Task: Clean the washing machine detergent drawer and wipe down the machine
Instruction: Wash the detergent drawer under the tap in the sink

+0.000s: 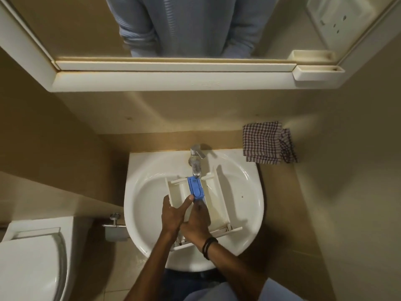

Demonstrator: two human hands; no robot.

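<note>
As the left hand (173,216) grips the white plastic detergent drawer (217,196) and the right hand (196,222), grip unclear, touches the blue plastic insert (196,187) just ahead, washing seems midway, with machine-wiping apparently left.

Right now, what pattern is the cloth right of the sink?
The cloth is checked, dark purple and white; the head view shows it best.

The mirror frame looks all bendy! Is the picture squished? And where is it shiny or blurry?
Head view: the wide lens bows the mirror frame toward the picture's edges; head view: light glints on the sink around its rim; head view: the tap casts a shadow to its right; head view: the right hand, at the detergent drawer, has slightly smeared fingertips.
</note>
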